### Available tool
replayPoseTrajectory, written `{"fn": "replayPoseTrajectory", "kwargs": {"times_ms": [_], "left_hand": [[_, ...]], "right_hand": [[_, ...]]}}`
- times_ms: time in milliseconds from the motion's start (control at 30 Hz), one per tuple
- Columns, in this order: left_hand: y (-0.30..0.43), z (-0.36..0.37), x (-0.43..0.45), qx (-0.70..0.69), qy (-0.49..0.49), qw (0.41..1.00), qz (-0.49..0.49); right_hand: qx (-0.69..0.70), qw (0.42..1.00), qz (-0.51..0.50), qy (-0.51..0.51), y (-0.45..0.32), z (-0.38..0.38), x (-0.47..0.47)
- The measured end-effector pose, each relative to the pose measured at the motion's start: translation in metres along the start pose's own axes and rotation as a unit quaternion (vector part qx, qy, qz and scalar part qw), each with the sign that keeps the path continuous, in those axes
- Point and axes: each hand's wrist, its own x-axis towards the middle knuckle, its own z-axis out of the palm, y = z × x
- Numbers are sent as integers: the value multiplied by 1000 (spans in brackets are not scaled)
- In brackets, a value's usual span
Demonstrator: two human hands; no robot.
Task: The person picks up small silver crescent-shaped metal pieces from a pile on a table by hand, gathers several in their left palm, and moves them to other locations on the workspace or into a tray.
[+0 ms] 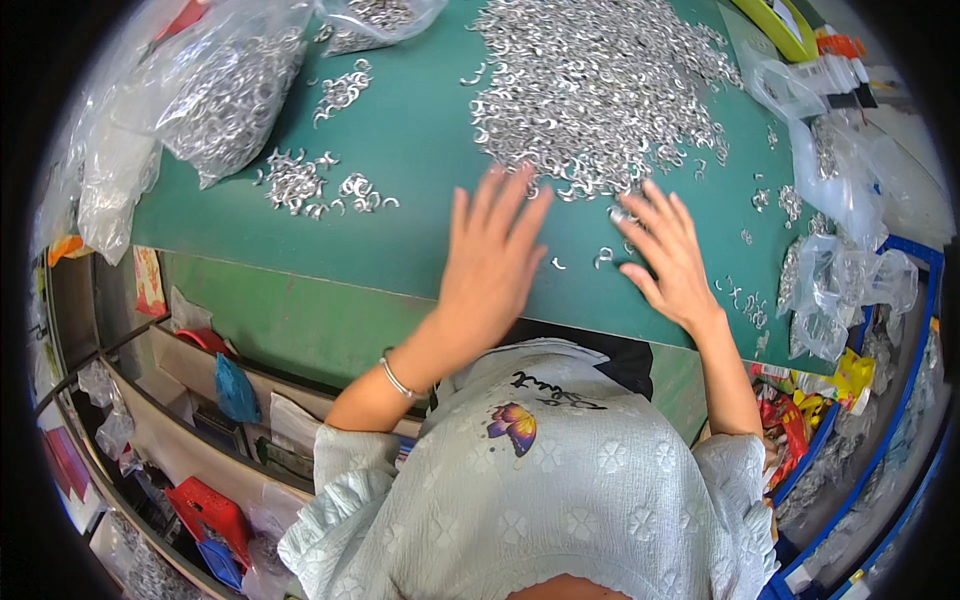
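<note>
A broad heap of small silvery crescent-shaped metal pieces [592, 90] covers the far middle of the green tabletop [405, 142]. My left hand [491, 240] lies palm down at the heap's near edge, fingers spread, its fingertips over the nearest pieces. To its right, my right hand [664, 251] also has its fingers apart, close to the heap's lower right edge. A few loose pieces [604, 257] lie between the two hands. Neither hand visibly grips anything, though what is under the fingertips is hidden.
Left of the heap are small piles of pieces [294, 182] and a large clear plastic bag [232, 97] full of them. More plastic bags [821, 285] line the right edge. Below stand an open wooden drawer unit [180, 442] and blue-edged shelving [892, 382].
</note>
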Motion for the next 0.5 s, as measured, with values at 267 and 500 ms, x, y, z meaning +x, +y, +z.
{"fn": "replayPoseTrajectory", "kwargs": {"times_ms": [267, 500], "left_hand": [[-3, 21, 25, 54, -60, 996, 43], [16, 20, -7, -12, -119, 987, 110]], "right_hand": [[40, 996, 80, -6, -37, 7, 39], [45, 996, 43, -70, -24, -15, -17]]}}
